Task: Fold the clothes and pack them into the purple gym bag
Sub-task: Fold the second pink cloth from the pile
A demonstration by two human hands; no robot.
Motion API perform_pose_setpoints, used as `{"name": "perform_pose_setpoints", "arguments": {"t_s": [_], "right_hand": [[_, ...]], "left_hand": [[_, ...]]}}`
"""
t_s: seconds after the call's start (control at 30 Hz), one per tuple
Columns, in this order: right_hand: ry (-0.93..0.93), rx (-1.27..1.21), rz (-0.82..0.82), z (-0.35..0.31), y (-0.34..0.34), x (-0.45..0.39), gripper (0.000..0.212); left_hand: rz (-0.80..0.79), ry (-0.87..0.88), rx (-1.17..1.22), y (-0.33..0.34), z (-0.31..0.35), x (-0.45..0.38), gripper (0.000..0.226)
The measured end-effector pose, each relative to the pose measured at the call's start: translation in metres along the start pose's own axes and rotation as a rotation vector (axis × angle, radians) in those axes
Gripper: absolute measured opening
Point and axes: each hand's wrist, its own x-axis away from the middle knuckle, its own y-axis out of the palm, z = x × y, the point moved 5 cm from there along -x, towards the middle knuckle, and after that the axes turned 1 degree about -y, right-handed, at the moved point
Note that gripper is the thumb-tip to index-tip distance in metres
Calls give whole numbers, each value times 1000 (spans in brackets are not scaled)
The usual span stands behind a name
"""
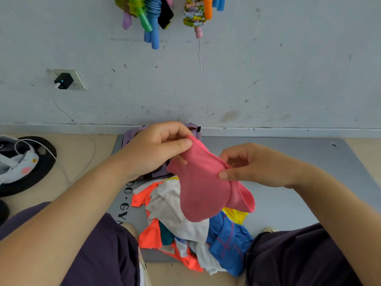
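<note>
Hands up over mat w/ one pink garment [204, 188] between them. Left hand [156, 147] pinches its top edge, thumb + forefinger; right hand [253, 165] pinches the opposite edge lower down, other fingers loosely curled. Cloth hangs bunched, lower flap doubled over. Purple gym bag [193, 129] sits at wall behind left hand, mostly hidden; can't tell if it's open. Pile of clothes [185, 223] unfolded on grey mat [288, 199] btwn knees. Judgement: spread hands apart to tension the edge, find corners, shake flat, then fold on bare mat, not on pile.

Bright, even, soft light with faint shadows; wide-angle bending at the edges, slight overall softness.
</note>
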Motion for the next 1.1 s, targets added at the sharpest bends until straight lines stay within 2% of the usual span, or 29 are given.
{"name": "perform_pose_setpoints", "arguments": {"t_s": [0.07,0.2,0.33,0.4,0.47,0.6,0.73,0.9,1.1], "right_hand": [[1,15,58,0,-4,-1,7],[-10,24,112,1,-6,-2,5],[31,222,125,6,-5,-3,12],[56,377,145,6,-5,-4,12],[43,427,190,4,-3,-4,14],[-127,253,363,-10,3,-5,23],[-224,114,365,-17,21,-11,20],[-211,-29,419,-15,16,-13,13],[-180,-132,329,-14,16,-13,5]], "left_hand": [[15,5,-165,-1,-2,0,9],[23,48,-328,4,-4,0,8],[123,81,-303,-2,-4,-1,10],[138,78,-281,-2,-6,-1,9],[130,67,-263,1,-8,-2,7],[105,79,-264,8,-8,-2,12],[54,45,-186,14,-9,-3,12],[-53,25,-63,11,-6,-1,25],[40,15,-137,4,-4,0,22]]}}
